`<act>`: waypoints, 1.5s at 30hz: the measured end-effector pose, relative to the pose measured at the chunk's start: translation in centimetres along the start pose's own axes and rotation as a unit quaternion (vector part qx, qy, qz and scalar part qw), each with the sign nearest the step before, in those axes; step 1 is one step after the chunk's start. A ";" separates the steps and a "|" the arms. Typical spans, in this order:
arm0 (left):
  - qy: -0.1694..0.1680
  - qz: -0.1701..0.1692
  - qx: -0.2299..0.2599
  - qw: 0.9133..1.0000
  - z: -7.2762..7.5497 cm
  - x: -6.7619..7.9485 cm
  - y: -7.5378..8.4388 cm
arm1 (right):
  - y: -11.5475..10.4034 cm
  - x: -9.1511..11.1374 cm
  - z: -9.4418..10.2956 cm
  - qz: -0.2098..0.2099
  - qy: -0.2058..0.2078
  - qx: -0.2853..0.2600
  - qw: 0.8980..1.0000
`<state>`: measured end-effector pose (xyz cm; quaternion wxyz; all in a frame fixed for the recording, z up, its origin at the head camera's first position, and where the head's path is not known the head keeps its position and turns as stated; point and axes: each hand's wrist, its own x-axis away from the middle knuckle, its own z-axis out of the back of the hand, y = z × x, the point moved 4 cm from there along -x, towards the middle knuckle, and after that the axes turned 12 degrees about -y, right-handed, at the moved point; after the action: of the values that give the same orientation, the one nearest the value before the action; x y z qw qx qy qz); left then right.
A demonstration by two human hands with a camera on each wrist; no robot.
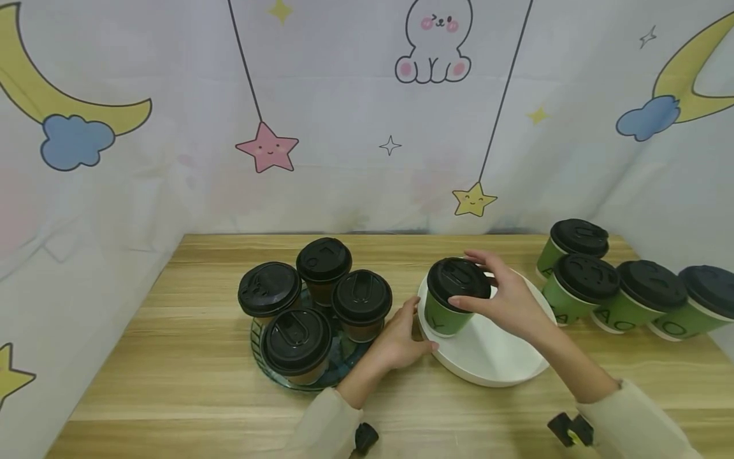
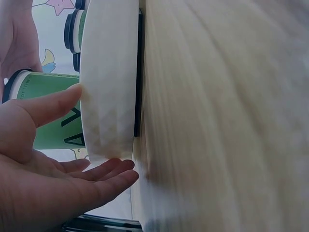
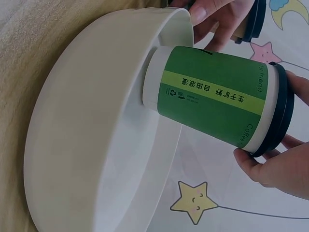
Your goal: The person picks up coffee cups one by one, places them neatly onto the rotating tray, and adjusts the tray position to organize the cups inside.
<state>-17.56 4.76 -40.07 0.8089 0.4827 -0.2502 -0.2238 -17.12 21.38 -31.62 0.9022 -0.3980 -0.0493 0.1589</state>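
Note:
My right hand grips a green paper coffee cup round its black lid, thumb on the near side and fingers behind. The cup is upright, its base inside the white round tray by the left wall. Green print and a pale yellow-green band show in the right wrist view. My left hand lies against the tray's left side. In the left wrist view, its thumb touches the rim, while the other fingers stretch along the outer wall.
Left of the tray, a dark glass plate carries several brown cups with black lids. Several green lidded cups stand on the wooden table at the right. A printed cloth hangs behind the table.

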 end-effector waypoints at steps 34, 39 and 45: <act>-0.001 0.013 -0.008 1.000 -0.3 0.2 0.1 | 0.2 0.0 -0.6 0.015 -0.011 0.017 1.000; 0.001 0.017 -0.011 1.000 -0.2 0.3 0.2 | 0.5 0.2 -0.4 0.026 -0.010 0.006 1.000; 0.002 0.018 -0.004 1.000 -0.2 0.4 0.2 | 0.7 0.6 0.1 0.032 -0.010 0.000 0.999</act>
<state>-17.14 4.72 -39.87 0.8150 0.4754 -0.2565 -0.2095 -16.77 22.11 -32.04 0.8960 -0.3979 -0.0461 0.1915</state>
